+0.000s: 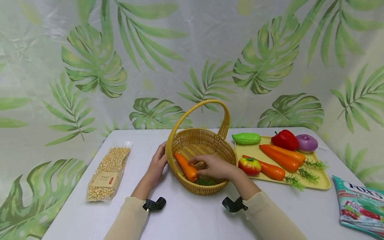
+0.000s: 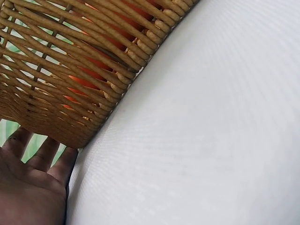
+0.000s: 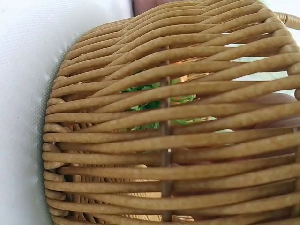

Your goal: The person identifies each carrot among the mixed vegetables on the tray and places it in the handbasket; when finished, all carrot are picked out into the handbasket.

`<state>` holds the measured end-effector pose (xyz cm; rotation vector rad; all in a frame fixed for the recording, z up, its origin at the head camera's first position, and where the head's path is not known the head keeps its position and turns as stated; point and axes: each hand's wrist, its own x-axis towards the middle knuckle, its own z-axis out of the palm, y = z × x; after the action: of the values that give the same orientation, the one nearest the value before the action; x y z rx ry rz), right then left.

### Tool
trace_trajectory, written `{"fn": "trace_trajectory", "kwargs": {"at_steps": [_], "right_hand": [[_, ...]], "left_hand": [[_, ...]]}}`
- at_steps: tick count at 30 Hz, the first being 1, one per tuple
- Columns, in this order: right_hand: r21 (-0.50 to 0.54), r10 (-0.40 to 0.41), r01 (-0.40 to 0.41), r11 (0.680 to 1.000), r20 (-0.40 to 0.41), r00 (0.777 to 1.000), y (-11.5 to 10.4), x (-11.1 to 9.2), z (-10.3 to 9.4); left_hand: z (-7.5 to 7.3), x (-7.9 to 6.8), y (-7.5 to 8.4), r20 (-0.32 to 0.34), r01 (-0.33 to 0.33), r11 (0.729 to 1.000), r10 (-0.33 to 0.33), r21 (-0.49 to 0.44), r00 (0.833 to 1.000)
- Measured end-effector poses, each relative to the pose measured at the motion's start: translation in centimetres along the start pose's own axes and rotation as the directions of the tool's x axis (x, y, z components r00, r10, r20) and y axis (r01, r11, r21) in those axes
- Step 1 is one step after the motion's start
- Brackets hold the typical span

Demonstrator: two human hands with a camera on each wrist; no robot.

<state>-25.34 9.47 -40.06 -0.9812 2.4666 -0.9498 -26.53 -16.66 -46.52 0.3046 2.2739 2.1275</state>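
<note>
An orange carrot (image 1: 186, 169) with green leaves (image 1: 205, 182) leans along the left inside wall of a woven basket (image 1: 207, 190) with a tall handle. My right hand (image 1: 213, 165) reaches over the basket's right rim, its bent fingers and thumb at the carrot's right edge. In the right wrist view the weave (image 3: 187, 140) hides most of that hand, with green leaves (image 3: 150, 98) showing through. At the basket's left outer side rests my left hand (image 1: 157, 165). The left wrist view shows its extended fingers (image 2: 44, 154) against the wall low down.
Right of the basket, a yellow tray (image 1: 322, 184) bears several carrots (image 1: 282, 158), a red pepper (image 1: 285, 140), a purple onion (image 1: 306, 143) and a red-yellow fruit (image 1: 249, 166). A green gourd (image 1: 246, 138) lies at its back-left edge. Corn kernels (image 1: 108, 170) are bagged at left, a FOX'S bag (image 1: 361, 203) at right.
</note>
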Motion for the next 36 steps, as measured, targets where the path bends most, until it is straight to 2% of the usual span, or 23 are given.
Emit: {"fn": "trace_trajectory", "kwargs": {"at_steps": [6,11,16,23,26,32,36], "right_hand": [[-0.017,0.013,-0.013,1.000,-0.036,0.999,0.1,-0.2,-0.1],[-0.002,0.014,-0.014,1.000,-0.104,0.994,-0.1,-0.4,-0.2],[-0.041,-0.021,0.014,0.999,-0.181,0.983,-0.4,-0.5,-0.3],[-0.094,-0.073,0.049,0.994,-0.270,0.960,-0.6,-1.1,-0.3],[-0.127,-0.093,0.055,0.990,-0.320,0.943,-0.9,-1.7,-0.4],[-0.241,-0.147,0.052,0.969,-0.396,0.906,-1.0,-3.4,-0.9],[-0.293,-0.171,0.045,0.955,-0.421,0.891,-0.6,-4.9,-1.9]], "left_hand": [[-0.1,0.0,-0.1,0.001,-0.004,1.000,0.004,0.010,1.000],[-0.2,0.0,-0.2,0.001,-0.005,1.000,0.005,0.009,1.000],[-0.2,-0.1,-0.2,0.001,-0.025,1.000,0.025,-0.004,1.000],[-0.1,-0.2,0.1,0.019,-0.032,0.999,0.032,-0.008,0.999],[-0.1,-0.2,0.1,0.020,-0.030,1.000,0.030,-0.009,0.999],[-0.1,0.0,0.0,0.019,-0.041,0.999,0.041,-0.012,0.999],[-0.1,0.2,-0.2,0.014,-0.041,0.999,0.041,-0.004,0.999]]}}
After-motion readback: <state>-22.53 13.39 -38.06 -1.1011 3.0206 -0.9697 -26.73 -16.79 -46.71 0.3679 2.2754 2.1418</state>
